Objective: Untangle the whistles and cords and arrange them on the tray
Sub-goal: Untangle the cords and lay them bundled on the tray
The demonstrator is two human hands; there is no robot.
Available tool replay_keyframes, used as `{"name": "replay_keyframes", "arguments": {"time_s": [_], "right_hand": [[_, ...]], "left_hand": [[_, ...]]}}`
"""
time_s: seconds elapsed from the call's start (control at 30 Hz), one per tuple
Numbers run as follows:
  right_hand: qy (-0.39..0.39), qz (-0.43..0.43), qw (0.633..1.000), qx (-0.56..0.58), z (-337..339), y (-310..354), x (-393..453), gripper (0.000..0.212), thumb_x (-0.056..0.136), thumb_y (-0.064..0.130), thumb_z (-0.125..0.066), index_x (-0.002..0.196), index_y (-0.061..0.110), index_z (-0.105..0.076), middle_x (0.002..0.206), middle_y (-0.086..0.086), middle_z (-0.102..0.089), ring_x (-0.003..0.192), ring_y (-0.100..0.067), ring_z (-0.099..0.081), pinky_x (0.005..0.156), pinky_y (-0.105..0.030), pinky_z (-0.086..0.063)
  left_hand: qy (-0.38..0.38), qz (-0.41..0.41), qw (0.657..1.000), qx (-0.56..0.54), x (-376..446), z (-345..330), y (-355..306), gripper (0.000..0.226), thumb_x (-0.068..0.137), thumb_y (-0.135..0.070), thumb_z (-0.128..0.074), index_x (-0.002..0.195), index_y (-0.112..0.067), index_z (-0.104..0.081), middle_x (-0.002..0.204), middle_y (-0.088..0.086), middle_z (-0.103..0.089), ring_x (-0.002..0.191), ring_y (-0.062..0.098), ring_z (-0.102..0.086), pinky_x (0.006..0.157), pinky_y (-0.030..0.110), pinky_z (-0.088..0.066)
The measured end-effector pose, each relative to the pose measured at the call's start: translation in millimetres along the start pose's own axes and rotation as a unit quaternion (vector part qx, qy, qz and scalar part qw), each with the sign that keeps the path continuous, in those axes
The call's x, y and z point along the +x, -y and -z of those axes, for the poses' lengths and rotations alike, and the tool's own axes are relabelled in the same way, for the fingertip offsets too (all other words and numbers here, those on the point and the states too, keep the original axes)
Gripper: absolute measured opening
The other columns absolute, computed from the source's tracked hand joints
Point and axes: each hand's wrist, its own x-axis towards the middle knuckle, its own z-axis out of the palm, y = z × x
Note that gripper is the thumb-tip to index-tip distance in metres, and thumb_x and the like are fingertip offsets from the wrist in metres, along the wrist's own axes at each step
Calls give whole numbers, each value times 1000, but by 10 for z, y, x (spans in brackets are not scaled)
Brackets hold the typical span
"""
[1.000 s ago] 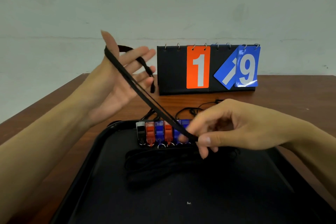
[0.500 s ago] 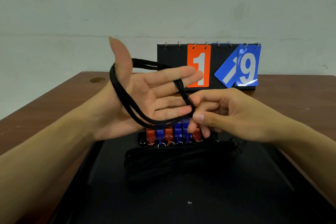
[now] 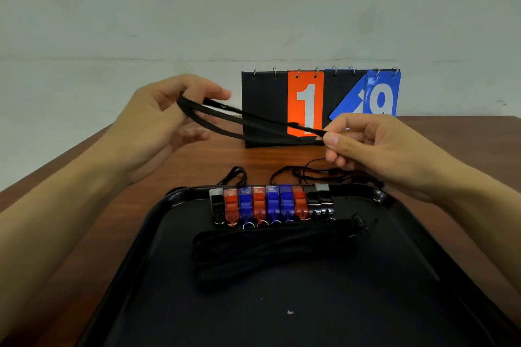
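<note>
Since everything sits on the brown table [image 3: 70, 197], start there: a black tray [image 3: 180, 194] lies near, a flip scoreboard [image 3: 306, 108] stands far, right of centre. On the tray's far edge a row of whistles [image 3: 270, 204], black, red and blue, stands side by side; just nearer lies a bundle of coiled cords [image 3: 276, 248]. More loose cords [image 3: 304, 175] trail on the table beyond the tray's far rim. Above all this a black cord [image 3: 248, 121] is stretched in a folded loop between both hands: left hand [image 3: 169, 115] has fingers curled round the loop end, right hand [image 3: 375, 144] pinches the other end between thumb and fingertips. Cord looks light, limp, flat-woven, not slippery or fragile; likely snags on itself, so best held at the ends or folds and laid down taut. Whistles look like hard, light plastic, easy to grip by the body.
</note>
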Motion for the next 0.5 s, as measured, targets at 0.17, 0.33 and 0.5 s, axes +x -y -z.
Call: {"name": "replay_keyframes", "arguments": {"time_s": [0.17, 0.33, 0.5], "right_hand": [[-12, -31, 998, -54, 110, -57, 32, 11, 98, 22, -61, 91, 18, -68, 76, 2, -72, 68, -5, -62, 67, -18, -51], [-12, -8, 992, -125, 182, -42, 16, 13, 97, 22, -64, 89, 17, -73, 75, 2, -75, 67, -3, -66, 68, -18, -54], [48, -8, 971, -235, 203, -48, 8, 12, 96, 25, -66, 92, 27, -78, 78, 9, -78, 68, -4, -72, 66, -10, -53]], "left_hand": [[17, -115, 966, 230, 17, 158, 13, 2, 85, -20, -76, 86, -18, -76, 69, -3, -71, 57, 10, -63, 51, 21, -51], [128, 3, 952, 277, -7, 277, -77, 8, 74, -31, -81, 74, -23, -82, 68, 5, -77, 52, 13, -63, 49, 21, -51], [235, 59, 922, 302, -26, 304, -64, 28, 83, -44, -68, 70, -22, -80, 65, 6, -74, 50, 14, -59, 50, 22, -50]]}}
